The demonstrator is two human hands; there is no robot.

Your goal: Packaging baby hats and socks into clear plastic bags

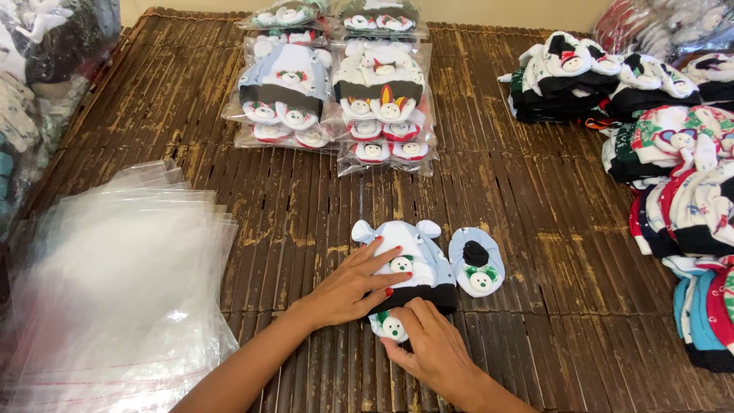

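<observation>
Baby hat, pale blue with a dark band, lies near the mat's front edge under the flat, spread left hand. The right hand pinches a small bootie, mostly hidden beneath it. Another bootie lies just beside the hat.

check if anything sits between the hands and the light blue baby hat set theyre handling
Nothing visible does. The left hand already lies flat on the light blue hat, and the right hand touches the small bootie at its lower edge.
</observation>
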